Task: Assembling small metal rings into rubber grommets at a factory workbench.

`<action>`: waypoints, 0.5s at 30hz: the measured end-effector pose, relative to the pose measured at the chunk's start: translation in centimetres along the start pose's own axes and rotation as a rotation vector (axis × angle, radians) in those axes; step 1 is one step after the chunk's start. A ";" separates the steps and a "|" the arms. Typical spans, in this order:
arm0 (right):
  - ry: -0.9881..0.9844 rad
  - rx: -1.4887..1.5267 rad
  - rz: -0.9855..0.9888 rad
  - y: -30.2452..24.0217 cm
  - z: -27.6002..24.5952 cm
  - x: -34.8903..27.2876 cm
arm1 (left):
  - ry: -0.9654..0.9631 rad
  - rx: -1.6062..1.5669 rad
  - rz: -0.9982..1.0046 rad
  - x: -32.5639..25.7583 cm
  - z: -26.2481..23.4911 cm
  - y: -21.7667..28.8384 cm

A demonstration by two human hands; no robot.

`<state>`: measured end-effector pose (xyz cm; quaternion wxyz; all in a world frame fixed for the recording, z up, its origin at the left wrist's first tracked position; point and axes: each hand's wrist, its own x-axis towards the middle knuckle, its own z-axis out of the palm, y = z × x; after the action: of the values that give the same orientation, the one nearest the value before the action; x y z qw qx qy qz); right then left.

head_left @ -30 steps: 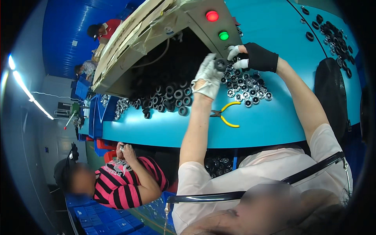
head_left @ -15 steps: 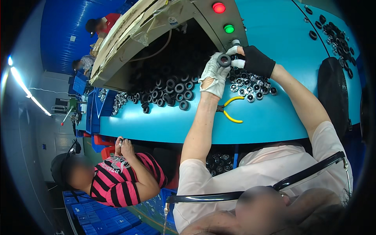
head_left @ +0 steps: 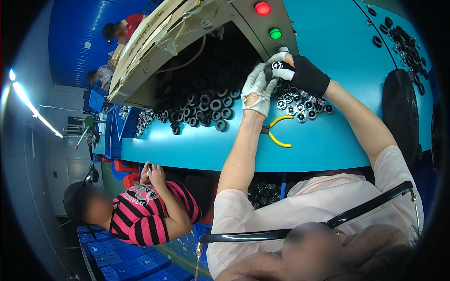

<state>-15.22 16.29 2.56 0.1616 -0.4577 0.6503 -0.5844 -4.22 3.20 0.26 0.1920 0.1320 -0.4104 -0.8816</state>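
My left hand (head_left: 256,92), in a white glove, and my right hand (head_left: 303,75), in a black fingerless glove, meet over the teal table (head_left: 197,145). Together they pinch a small black ring part with a shiny metal centre (head_left: 277,66), held just below the green lamp (head_left: 275,33). Under my right hand lies a cluster of similar metal-centred rings (head_left: 302,107). Yellow-handled pliers (head_left: 280,134) rest on the table beneath my left wrist.
A heap of black rings (head_left: 206,107) spills from under a beige machine housing (head_left: 154,37) that carries a red lamp (head_left: 262,8). A black pad (head_left: 401,110) lies at the right. A person in a striped shirt (head_left: 150,213) sits at lower left near blue crates (head_left: 105,136).
Both hands, still holding the ring part, have risen slightly up and to the right, closer to the green lamp.
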 end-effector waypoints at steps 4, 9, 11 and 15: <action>0.107 -0.214 -0.222 0.5 0.3 -0.1 | 0.032 -0.023 -0.071 -0.1 0.7 -0.7; 0.187 -0.300 -0.315 1.2 0.2 0.1 | 0.038 -0.013 -0.183 0.0 0.6 -0.5; 0.166 -0.237 -0.205 1.4 0.2 0.2 | 0.002 -0.048 -0.181 0.1 0.2 -0.4; 0.147 -0.286 -0.260 1.6 -0.1 0.5 | 0.013 0.019 -0.154 0.3 -0.2 -0.3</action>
<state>-16.17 15.79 1.28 -0.0296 -0.5123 0.6723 -0.5337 -4.43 3.12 -0.14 0.1249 0.1708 -0.4062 -0.8889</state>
